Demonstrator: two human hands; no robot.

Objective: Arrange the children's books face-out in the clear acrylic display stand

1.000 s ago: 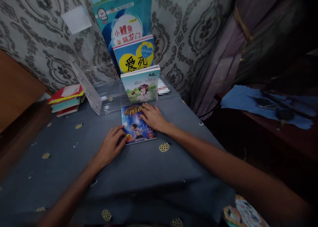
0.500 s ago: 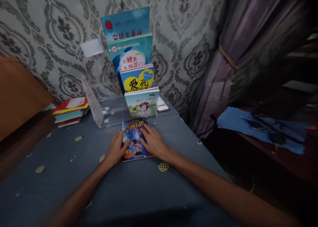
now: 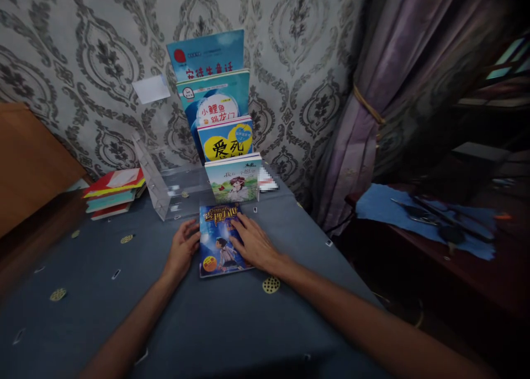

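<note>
A blue comic-style book (image 3: 221, 246) lies face up on the table, its cover showing a cartoon figure and gold lettering. Across its right side rests my right hand (image 3: 256, 243), fingers spread flat on the cover. My left hand (image 3: 181, 249) is just off the book's left edge, fingers loosely bent and apart, holding nothing. Behind the book, a clear tiered stand (image 3: 159, 188) holds several upright books in steps: a green-and-white one (image 3: 232, 183) in front, a yellow-and-blue one (image 3: 227, 141), a teal one (image 3: 215, 94), and a tall blue one (image 3: 207, 50) at the back.
At the left is a stack of books (image 3: 116, 188) beside a brown wooden panel (image 3: 33, 158). A patterned wall stands behind the table (image 3: 232, 329). To the right hang a tied purple curtain (image 3: 364, 108) and, below, a blue cloth (image 3: 426, 219) with dark items on it.
My left hand has lifted off the cover and shifted left to beside the book. My right hand stays on it. The view has tilted slightly.
</note>
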